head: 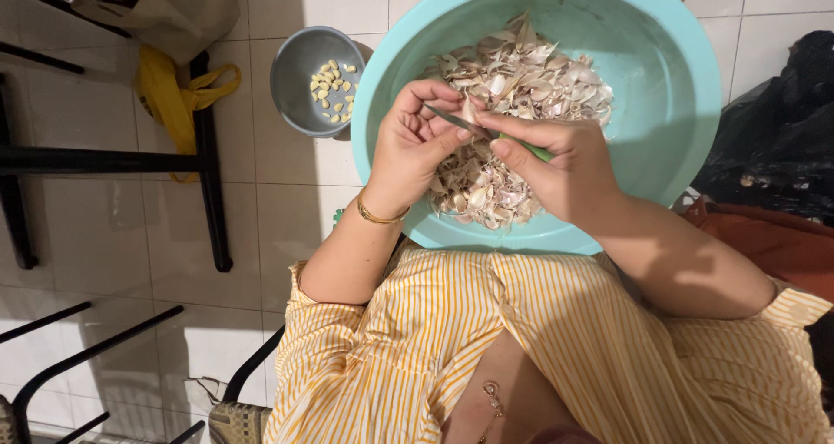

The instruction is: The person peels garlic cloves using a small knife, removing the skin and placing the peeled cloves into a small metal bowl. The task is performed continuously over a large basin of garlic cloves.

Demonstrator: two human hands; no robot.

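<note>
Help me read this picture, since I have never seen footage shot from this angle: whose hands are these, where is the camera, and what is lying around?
The camera sits on a person's head and looks straight down, so you see their own lap and striped yellow shirt. Their left hand pinches a garlic clove, and their right hand holds a small knife with a green handle against it. Both hands work above a big turquoise basin holding a heap of papery garlic skins. Beside it on the tiled floor stands a small grey bowl with peeled cloves. A yellow bag lies further left.
</note>
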